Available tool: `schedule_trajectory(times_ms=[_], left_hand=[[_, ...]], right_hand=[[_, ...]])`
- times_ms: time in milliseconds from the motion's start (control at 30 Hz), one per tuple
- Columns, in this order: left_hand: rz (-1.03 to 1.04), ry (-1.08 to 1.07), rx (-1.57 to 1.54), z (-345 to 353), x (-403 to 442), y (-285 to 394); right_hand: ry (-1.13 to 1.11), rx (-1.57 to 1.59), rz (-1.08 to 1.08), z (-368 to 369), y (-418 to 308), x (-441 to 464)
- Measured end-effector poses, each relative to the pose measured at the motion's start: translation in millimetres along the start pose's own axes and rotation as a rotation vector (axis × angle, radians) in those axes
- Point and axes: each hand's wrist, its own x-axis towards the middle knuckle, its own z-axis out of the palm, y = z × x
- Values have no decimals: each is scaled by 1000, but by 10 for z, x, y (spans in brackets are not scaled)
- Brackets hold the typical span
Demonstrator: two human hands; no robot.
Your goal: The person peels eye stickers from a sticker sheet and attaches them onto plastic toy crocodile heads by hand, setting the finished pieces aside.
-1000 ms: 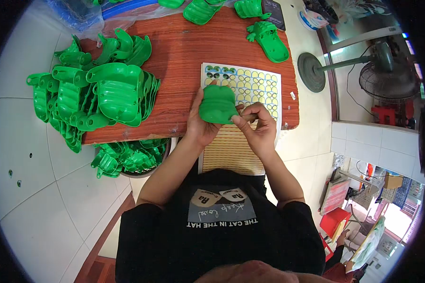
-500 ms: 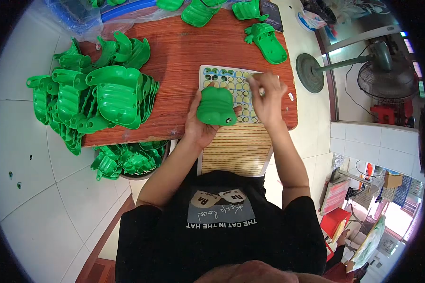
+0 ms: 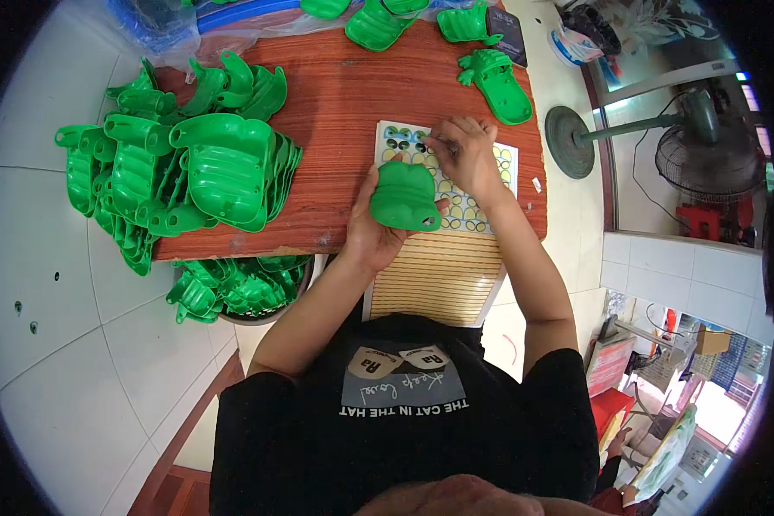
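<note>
Head view, looking down past a black shirt (image 3: 404, 378) at a brown table (image 3: 327, 103). The left hand (image 3: 373, 234) holds a green piece (image 3: 404, 198) clamped between thumb and fingers, above the table's near edge; a fingertip shows past its right side. A small dark-and-white spot (image 3: 428, 221) sits at the piece's lower right corner.

The right hand (image 3: 466, 155) is over a sheet (image 3: 507, 163) of round stickers, just beyond the piece. Its thumb and forefinger are close together near the top rows; I cannot tell whether they pinch anything. Most of the sheet is pale yellow, with a few dark green eye stickers (image 3: 392, 132) at its upper left.

Below, a striped sheet (image 3: 434, 275) extends from the table edge toward the shirt. To the left, green parts are heaped in stacks (image 3: 224, 185) on the table, with more in a basket (image 3: 271, 320) below. A frog shape (image 3: 503, 90) lies at the upper right, beside a dark box (image 3: 507, 36). A fan (image 3: 705, 142) stands further right.
</note>
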Motion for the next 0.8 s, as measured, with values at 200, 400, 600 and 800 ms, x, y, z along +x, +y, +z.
schedule_trajectory(times_ms=[200, 400, 600, 800], left_hand=[[15, 21, 23, -19, 11, -16], [-13, -19, 35, 12, -4, 4], [11, 0, 15, -40, 20, -12], [-14, -11, -72, -82, 32, -12]], right_hand=[[-111, 116, 59, 37, 120, 23], [-51, 157, -45, 68, 29, 51], [1, 63, -70, 85, 76, 20], [-17, 41, -9, 72, 62, -17]])
